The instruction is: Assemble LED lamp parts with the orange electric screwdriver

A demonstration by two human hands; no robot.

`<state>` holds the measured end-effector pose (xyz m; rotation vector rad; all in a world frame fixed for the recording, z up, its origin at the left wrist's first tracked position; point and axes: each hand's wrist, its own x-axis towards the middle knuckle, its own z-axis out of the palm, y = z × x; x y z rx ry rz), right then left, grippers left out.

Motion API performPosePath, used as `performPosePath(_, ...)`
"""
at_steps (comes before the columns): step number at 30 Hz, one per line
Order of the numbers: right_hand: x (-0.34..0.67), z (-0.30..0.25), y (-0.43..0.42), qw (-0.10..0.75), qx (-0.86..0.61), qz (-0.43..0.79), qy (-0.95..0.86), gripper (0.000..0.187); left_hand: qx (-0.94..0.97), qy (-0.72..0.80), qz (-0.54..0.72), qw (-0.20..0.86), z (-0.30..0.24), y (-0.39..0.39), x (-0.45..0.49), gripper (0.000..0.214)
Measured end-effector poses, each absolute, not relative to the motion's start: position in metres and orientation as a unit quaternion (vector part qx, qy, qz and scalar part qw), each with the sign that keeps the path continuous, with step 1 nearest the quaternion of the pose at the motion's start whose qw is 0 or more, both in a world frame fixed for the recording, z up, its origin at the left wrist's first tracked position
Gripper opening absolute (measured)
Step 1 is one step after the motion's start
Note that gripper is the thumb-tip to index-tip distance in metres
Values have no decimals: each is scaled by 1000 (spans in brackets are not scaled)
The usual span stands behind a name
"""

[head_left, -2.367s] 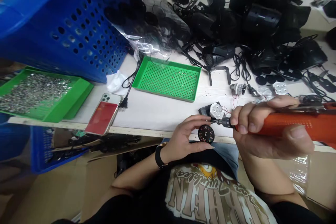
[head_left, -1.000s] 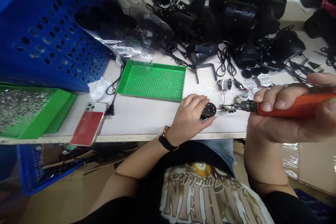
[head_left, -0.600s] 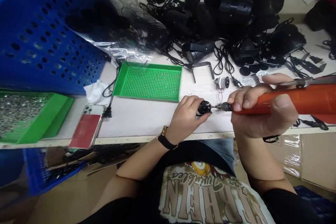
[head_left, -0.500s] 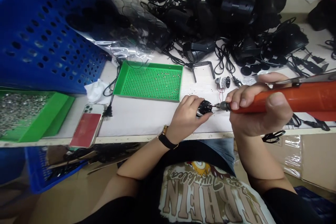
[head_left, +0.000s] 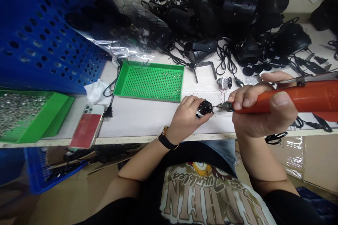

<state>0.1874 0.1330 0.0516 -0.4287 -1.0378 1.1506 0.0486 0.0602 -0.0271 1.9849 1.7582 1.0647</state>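
My left hand (head_left: 188,114) is closed round a small round part with a black face (head_left: 205,107), held just above the white bench. An orange power screwdriver (head_left: 303,99) lies in my right hand (head_left: 260,109), fingers wrapped round its body and a metal lever along its top. Its bit points left at the black face; whether the tip touches a screw is too small to tell. Behind the bit, a similar small part with a clear lens body, black disc and thin wires (head_left: 224,83) rests on the bench.
A green perforated tray (head_left: 117,93) with scattered small screws lies left of my hands. A phone (head_left: 88,126), a green bin of screws (head_left: 37,126) and a blue crate (head_left: 52,42) are farther left. Black lamp housings (head_left: 200,50) and cables crowd the back.
The screwdriver and my right hand have shifted very slightly right. The round part in my left hand has turned a little; its grip stays the same.
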Motion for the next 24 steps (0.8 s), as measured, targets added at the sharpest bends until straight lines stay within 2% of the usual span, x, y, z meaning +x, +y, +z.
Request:
performPosePath(6,198,60,132,684,-203,520,-470,18,725,541,403,139,-42,54,37,52)
performPosePath(24,184,61,132,677,-194,521,-483,16,688,637,335,90,-21,61,46,49)
